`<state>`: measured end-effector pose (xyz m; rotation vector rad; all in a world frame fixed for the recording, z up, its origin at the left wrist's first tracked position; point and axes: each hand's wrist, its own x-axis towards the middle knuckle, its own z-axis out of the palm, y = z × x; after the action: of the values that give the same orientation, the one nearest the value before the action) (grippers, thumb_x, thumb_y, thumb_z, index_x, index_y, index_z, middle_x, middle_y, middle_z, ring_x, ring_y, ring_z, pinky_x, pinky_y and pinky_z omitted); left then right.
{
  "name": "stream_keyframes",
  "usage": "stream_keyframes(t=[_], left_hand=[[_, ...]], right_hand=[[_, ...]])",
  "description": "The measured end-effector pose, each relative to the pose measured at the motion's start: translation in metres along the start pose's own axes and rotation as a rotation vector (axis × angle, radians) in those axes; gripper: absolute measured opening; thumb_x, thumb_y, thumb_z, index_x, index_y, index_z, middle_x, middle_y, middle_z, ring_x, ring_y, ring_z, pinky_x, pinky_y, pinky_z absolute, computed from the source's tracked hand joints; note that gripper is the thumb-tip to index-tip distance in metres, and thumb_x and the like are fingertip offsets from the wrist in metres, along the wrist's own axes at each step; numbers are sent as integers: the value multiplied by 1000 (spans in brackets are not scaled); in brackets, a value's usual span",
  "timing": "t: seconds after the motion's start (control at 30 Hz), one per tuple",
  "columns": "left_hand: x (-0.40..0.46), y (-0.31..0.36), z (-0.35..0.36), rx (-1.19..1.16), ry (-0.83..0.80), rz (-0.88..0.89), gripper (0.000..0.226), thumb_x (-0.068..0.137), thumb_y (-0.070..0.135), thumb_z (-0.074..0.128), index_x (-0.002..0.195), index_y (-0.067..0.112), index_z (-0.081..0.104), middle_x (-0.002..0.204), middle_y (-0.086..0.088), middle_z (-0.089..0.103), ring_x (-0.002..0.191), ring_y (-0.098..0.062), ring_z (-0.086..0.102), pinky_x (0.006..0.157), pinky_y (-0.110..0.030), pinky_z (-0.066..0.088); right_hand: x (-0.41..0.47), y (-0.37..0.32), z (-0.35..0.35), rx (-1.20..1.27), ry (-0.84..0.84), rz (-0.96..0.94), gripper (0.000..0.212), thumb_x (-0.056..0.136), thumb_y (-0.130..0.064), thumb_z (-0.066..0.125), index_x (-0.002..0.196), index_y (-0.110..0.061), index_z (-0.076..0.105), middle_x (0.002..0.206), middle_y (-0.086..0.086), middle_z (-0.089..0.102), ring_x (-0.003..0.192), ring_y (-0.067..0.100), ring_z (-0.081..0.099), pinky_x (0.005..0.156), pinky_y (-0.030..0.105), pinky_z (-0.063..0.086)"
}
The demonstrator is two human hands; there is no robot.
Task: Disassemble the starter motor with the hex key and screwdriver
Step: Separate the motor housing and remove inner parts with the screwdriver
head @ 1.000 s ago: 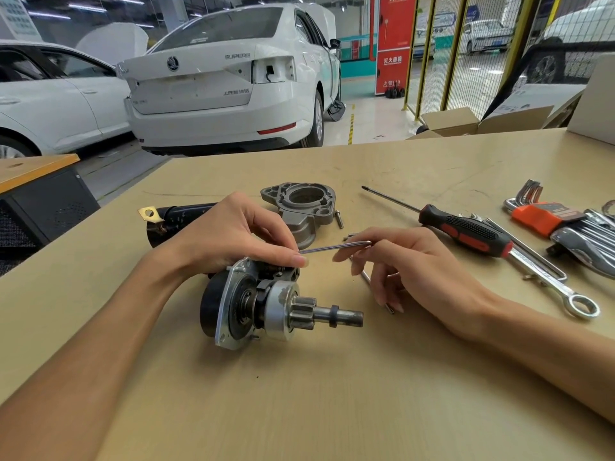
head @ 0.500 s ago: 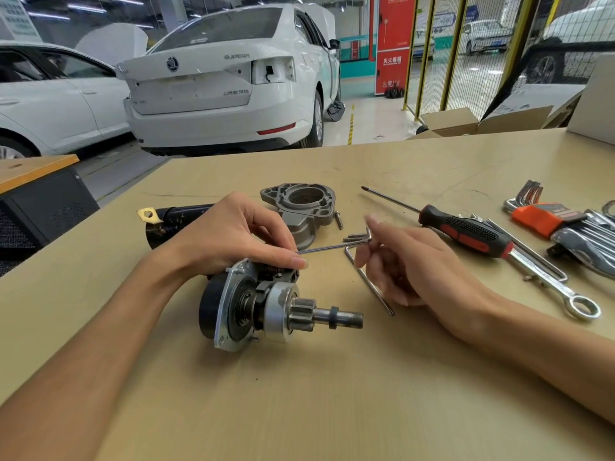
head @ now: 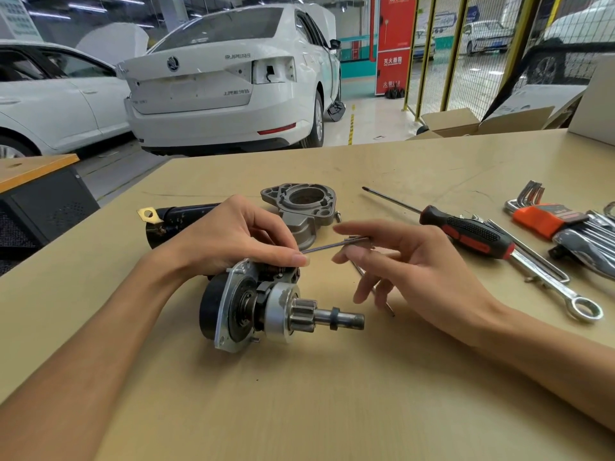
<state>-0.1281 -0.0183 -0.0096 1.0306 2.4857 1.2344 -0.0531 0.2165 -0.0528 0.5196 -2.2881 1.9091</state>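
Observation:
The starter motor [head: 276, 307] lies on its side on the table, with its pinion gear and shaft pointing right. My left hand [head: 233, 237] grips its top, fingers curled over the body and thumb tip by the screw area. A thin hex key [head: 332, 245] sticks out to the right from under that thumb. My right hand [head: 409, 264] has its fingers stretched out, and the key's bent end lies between the index and middle fingers. The red and black screwdriver [head: 466, 232] lies behind my right hand.
The removed grey front housing [head: 303, 207] and a black cylindrical part [head: 179, 217] sit behind my left hand. A second hex key [head: 387, 307] lies under my right hand. A combination wrench [head: 565, 294] and an orange-holder hex key set [head: 545, 217] lie at the right.
My right hand went from pinching the hex key's end to stretched fingers, swinging the bent end upward and away. My left hand and the motor stayed put.

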Motion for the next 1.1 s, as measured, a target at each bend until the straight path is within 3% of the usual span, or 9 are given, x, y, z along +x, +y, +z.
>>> stream_keyframes(t=[0.13, 0.23, 0.3, 0.4, 0.57, 0.67, 0.8, 1.0, 1.1], left_hand=[[0, 0, 0, -10, 4, 6, 16, 70, 27, 82, 78, 13, 81, 82, -9, 75, 83, -26, 70, 75, -29, 56], [0, 0, 1, -18, 6, 18, 13, 69, 24, 83, 76, 13, 81, 81, -9, 75, 83, -27, 70, 75, -28, 56], [0, 0, 1, -19, 7, 19, 14, 69, 25, 83, 76, 13, 81, 81, -9, 75, 83, -27, 70, 75, -28, 56], [0, 1, 1, -21, 2, 18, 15, 67, 28, 83, 75, 15, 81, 81, -9, 75, 83, -27, 70, 76, -29, 56], [0, 1, 1, -22, -1, 22, 13, 68, 30, 83, 74, 18, 81, 81, -9, 75, 82, -26, 70, 74, -29, 56], [0, 0, 1, -25, 10, 24, 12, 68, 27, 84, 73, 17, 80, 80, -9, 75, 81, -27, 70, 73, -27, 56], [0, 0, 0, -15, 6, 27, 11, 69, 25, 84, 72, 16, 80, 81, -10, 75, 82, -27, 71, 75, -29, 57], [0, 1, 1, -8, 6, 16, 11, 67, 29, 84, 71, 19, 80, 81, -8, 75, 83, -24, 70, 75, -27, 56], [0, 1, 1, -4, 8, 0, 17, 67, 35, 82, 74, 20, 81, 82, -8, 75, 83, -25, 70, 77, -35, 56]], right_hand=[[3, -1, -2, 119, -30, 104, 29, 87, -34, 60, 96, -9, 71, 76, 5, 70, 49, 22, 58, 43, 29, 44], [4, 1, -3, 113, -35, 133, 21, 80, -24, 57, 79, -9, 71, 65, 7, 65, 44, 20, 54, 40, 26, 40], [4, 2, -2, 113, -34, 138, 18, 85, -13, 57, 75, -9, 71, 64, 7, 65, 43, 19, 55, 39, 25, 41], [5, 3, -2, 93, -25, 119, 32, 93, 1, 49, 79, -10, 75, 72, 6, 70, 46, 20, 62, 39, 25, 45], [4, 4, 0, 77, 17, 126, 38, 96, 3, 47, 86, -16, 78, 85, 5, 75, 50, 22, 66, 40, 27, 47], [5, 3, 1, 90, 78, 171, 26, 103, -16, 47, 104, -14, 72, 77, 7, 73, 43, 19, 57, 38, 24, 43], [6, 2, -3, 144, 67, 224, 52, 101, -44, 45, 79, -7, 73, 63, 10, 67, 40, 19, 51, 37, 21, 38], [1, 4, 1, -32, -1, 70, 28, 101, -30, 53, 89, -14, 73, 73, 1, 73, 43, 14, 57, 40, 23, 43], [0, 2, 0, -55, 3, -10, 20, 101, -21, 54, 101, -17, 74, 85, -2, 75, 47, 16, 62, 40, 27, 47]])
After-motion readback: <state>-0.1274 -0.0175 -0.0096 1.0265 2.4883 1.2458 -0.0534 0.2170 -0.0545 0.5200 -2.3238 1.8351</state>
